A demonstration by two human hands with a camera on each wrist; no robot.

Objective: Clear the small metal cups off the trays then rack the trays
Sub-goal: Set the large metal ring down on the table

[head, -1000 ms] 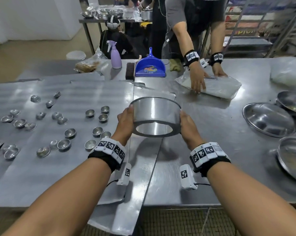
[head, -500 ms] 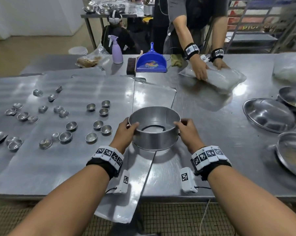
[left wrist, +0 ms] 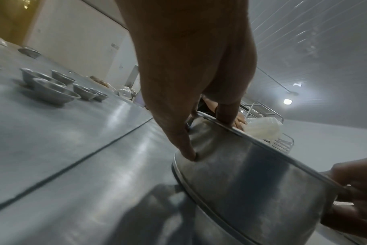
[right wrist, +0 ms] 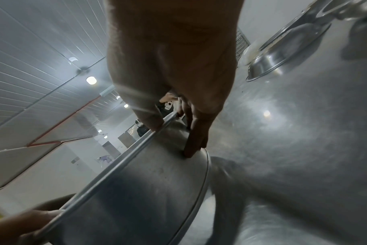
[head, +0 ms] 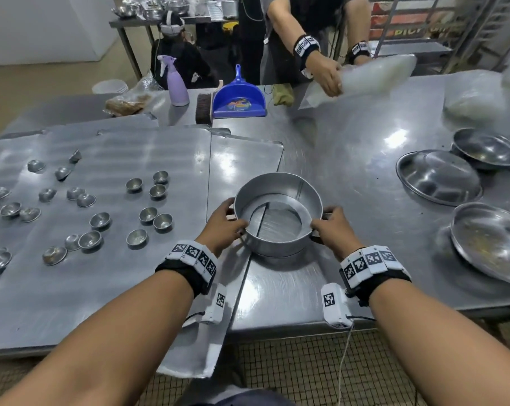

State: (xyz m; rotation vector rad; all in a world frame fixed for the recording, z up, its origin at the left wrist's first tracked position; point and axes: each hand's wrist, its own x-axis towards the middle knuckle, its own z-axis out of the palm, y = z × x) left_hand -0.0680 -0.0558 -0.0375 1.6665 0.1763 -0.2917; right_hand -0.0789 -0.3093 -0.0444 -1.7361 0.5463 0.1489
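Both hands grip a round metal pan (head: 277, 212) near the front edge of the tabletop (head: 350, 159). The left hand (head: 223, 224) holds the pan's left rim, thumb over the edge; the right hand (head: 331, 228) holds the right rim likewise. The pan sits on or just above the tabletop; contact cannot be confirmed. The small metal cups (head: 148, 215) lie scattered, some overturned, on the flat trays (head: 101, 282) covering the left half of the tabletop.

Step in hand, as judged: positioning a collecting vessel. No cup is in the pan. The next move calls for releasing the pan beside the trays, then gathering cups into it.
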